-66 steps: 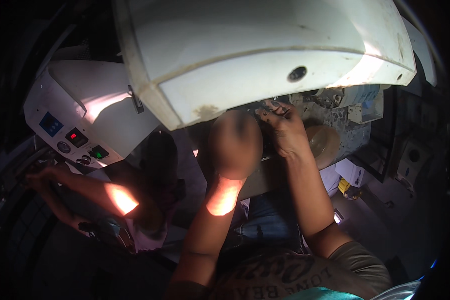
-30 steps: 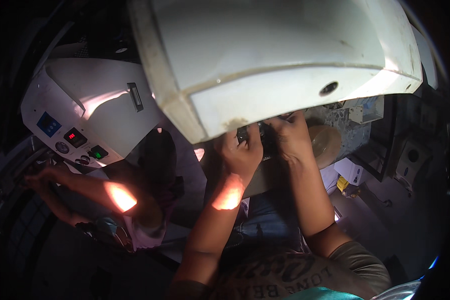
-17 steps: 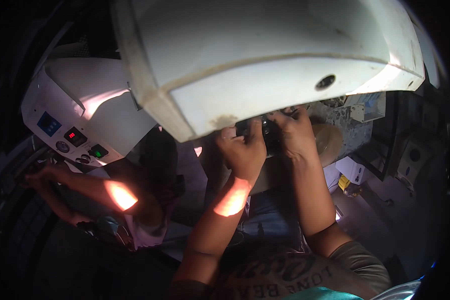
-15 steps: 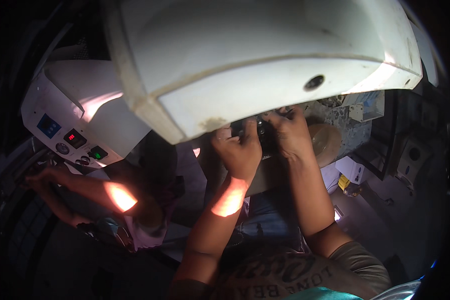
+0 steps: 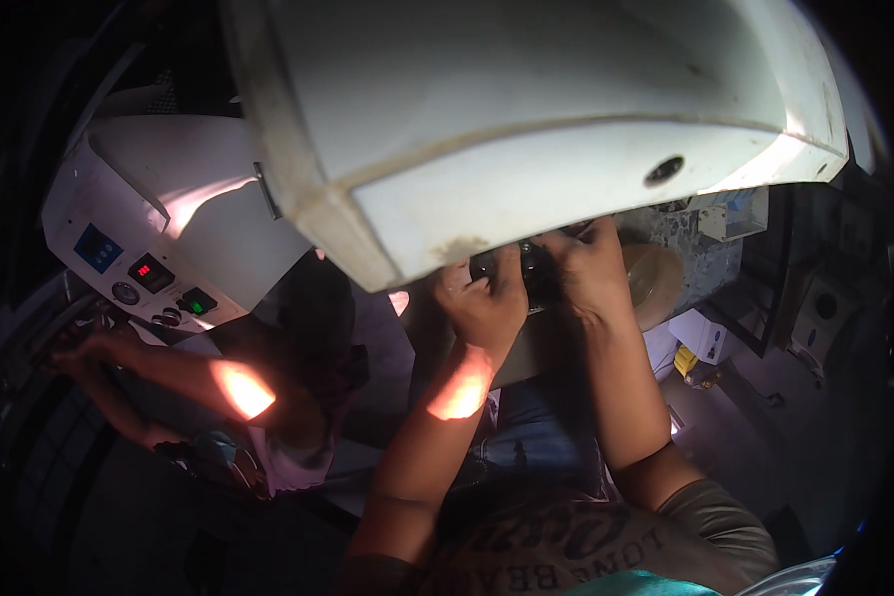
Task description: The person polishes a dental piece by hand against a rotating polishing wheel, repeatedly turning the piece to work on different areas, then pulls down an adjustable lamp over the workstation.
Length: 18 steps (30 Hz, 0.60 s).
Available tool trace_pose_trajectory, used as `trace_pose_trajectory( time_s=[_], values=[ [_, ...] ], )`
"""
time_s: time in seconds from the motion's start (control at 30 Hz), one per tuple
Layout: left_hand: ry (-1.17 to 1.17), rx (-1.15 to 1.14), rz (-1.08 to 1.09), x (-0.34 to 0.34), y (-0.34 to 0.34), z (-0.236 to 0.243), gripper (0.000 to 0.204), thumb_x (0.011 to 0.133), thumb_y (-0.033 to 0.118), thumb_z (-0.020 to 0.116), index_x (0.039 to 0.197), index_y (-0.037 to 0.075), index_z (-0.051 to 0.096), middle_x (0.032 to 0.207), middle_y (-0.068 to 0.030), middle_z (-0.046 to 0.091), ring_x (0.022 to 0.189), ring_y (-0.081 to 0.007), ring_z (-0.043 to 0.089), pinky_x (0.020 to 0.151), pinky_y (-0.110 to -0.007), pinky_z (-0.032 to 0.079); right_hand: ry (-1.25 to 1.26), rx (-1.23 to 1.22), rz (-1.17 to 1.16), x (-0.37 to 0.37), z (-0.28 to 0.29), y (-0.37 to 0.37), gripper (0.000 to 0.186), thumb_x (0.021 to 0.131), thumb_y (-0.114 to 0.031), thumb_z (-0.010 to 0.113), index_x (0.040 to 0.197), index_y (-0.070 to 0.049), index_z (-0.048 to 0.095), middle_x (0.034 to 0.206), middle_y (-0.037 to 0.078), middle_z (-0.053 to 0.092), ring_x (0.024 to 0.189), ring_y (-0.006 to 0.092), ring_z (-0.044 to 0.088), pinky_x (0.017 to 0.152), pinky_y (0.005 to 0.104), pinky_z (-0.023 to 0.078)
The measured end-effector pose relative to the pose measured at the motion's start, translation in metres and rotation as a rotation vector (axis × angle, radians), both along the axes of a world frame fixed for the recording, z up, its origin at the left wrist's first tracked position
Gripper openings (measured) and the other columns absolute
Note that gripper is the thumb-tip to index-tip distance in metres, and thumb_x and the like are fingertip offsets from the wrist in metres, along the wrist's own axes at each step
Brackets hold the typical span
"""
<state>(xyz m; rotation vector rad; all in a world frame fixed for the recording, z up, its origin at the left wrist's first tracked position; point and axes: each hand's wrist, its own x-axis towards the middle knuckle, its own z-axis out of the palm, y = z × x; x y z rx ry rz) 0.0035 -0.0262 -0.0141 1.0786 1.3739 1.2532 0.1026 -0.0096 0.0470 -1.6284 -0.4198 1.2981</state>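
Both arms reach under the overhanging front of a large pale machine hood. My left hand has its fingers bent and its thumb raised against a dark, shiny mechanical part. On the other side of that part, my right hand is closed, its fingers curled in toward the middle. The hood's lower edge and shadow hide the fingertips, so what lies in them cannot be made out. A round tan disc or bowl sits just right of my right wrist.
A second pale machine with lit displays and knobs stands to the left. Another person's arm reaches toward its front. A stained grey worktop with a metal bracket lies beyond the disc. At lower right is a white box.
The hood sits slightly further right in the picture. My hands have shifted a little to the right with it, and my right fingers have moved slightly. Both remain at the dark part.
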Motion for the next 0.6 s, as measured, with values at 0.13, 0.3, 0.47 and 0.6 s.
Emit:
trace_pose_trajectory(
  time_s=[0.13, 0.3, 0.47, 0.6],
  values=[
    [-0.082, 0.072, 0.030, 0.005, 0.002, -0.003, 0.008, 0.088, -0.004, 0.061, 0.096, -0.002, 0.061, 0.084, -0.0023, 0.066, 0.072, -0.0032, 0.057, 0.062, -0.019, 0.044, -0.052, 0.001, 0.009, 0.000, -0.002, 0.001, 0.012, 0.085, 0.004, 0.068, 0.096, 0.003, 0.071, 0.089, 0.003, 0.071, 0.077, 0.0066, 0.060, 0.068, 0.0220, 0.047],
    [0.014, 0.093, -0.008, 0.003, 0.005, -0.003, 0.008, 0.089, -0.006, 0.059, 0.096, -0.003, 0.061, 0.087, -0.0037, 0.067, 0.076, -0.0058, 0.059, 0.066, -0.021, 0.047, -0.023, -0.027, -0.020, -0.001, 0.001, 0.002, 0.012, 0.085, 0.005, 0.066, 0.096, 0.002, 0.071, 0.089, 0.003, 0.071, 0.077, 0.0067, 0.060, 0.068, 0.0214, 0.047],
    [-0.041, 0.005, 0.006, 0.003, 0.003, 0.005, 0.010, 0.088, -0.005, 0.061, 0.098, -0.004, 0.061, 0.087, -0.0045, 0.068, 0.076, -0.0061, 0.060, 0.066, -0.020, 0.047, 0.058, -0.016, -0.020, 0.004, -0.005, 0.001, 0.014, 0.086, 0.004, 0.064, 0.098, 0.003, 0.071, 0.090, 0.004, 0.071, 0.079, 0.0080, 0.062, 0.070, 0.0222, 0.049],
    [0.081, 0.069, -0.003, -0.012, 0.001, -0.001, 0.011, 0.088, -0.006, 0.061, 0.099, -0.006, 0.062, 0.090, -0.0054, 0.069, 0.080, -0.0057, 0.061, 0.069, -0.019, 0.047, -0.044, 0.028, 0.134, 0.000, -0.001, -0.002, 0.024, 0.081, 0.007, 0.063, 0.105, 0.004, 0.069, 0.096, 0.005, 0.071, 0.085, 0.0089, 0.062, 0.077, 0.0247, 0.050]
  ],
)
